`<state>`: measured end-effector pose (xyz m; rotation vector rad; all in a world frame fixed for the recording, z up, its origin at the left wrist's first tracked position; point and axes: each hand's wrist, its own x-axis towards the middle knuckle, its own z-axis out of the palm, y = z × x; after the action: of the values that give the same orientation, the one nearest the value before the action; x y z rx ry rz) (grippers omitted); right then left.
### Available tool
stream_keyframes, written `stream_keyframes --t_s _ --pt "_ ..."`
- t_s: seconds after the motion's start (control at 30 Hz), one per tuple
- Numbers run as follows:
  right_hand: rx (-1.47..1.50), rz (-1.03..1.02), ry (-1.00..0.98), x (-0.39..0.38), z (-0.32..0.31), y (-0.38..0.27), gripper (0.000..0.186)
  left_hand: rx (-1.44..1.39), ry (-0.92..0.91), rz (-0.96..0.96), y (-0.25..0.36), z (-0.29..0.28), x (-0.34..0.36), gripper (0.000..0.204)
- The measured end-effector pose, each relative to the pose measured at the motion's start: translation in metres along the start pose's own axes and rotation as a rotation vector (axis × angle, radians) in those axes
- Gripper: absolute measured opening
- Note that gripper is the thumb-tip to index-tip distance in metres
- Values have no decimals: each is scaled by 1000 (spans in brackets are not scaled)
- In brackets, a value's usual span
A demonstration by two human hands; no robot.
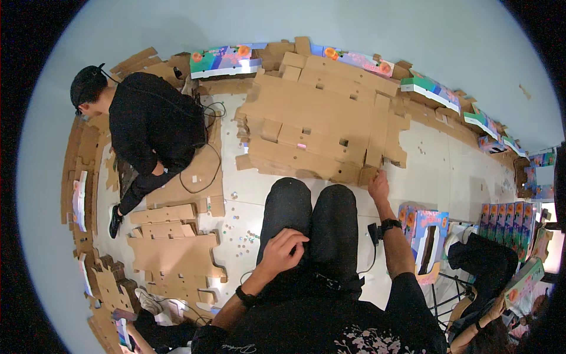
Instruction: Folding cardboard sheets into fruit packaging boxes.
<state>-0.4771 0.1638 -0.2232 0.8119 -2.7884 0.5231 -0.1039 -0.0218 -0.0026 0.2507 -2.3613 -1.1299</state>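
A large stack of flat brown die-cut cardboard sheets lies on the floor before my knees, with slots and small square holes cut in it. My right hand is at its near right corner, fingers closed on the edge of a cardboard flap; the fingertips are partly hidden. Loosely curled over my left thigh, my left hand holds nothing, and a gap shows between thumb and fingers. A small black device on a cable hangs beside my right wrist.
At left a person in black bends over cardboard. More flat sheets lie at lower left, near scattered small round pieces. A printed carton stands at right, beside a row of colourful boxes and a seated person's leg.
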Motion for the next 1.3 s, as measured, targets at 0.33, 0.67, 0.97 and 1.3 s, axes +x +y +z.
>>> stream_keyframes --t_s 0.33,0.67,0.97,1.3 --pt "1600 604 -411 61 -204 -51 26 26 -13 -11 0 -1 -3 15" --pt "1868 105 -1333 -94 -350 -314 50 204 238 175 46 31 51 77" --pt "1684 -35 -1298 -156 -300 -304 35 224 283 79 53 -5 45 48" --pt "1186 295 -615 -185 -332 -151 42 179 121 68 65 -74 -36 27"
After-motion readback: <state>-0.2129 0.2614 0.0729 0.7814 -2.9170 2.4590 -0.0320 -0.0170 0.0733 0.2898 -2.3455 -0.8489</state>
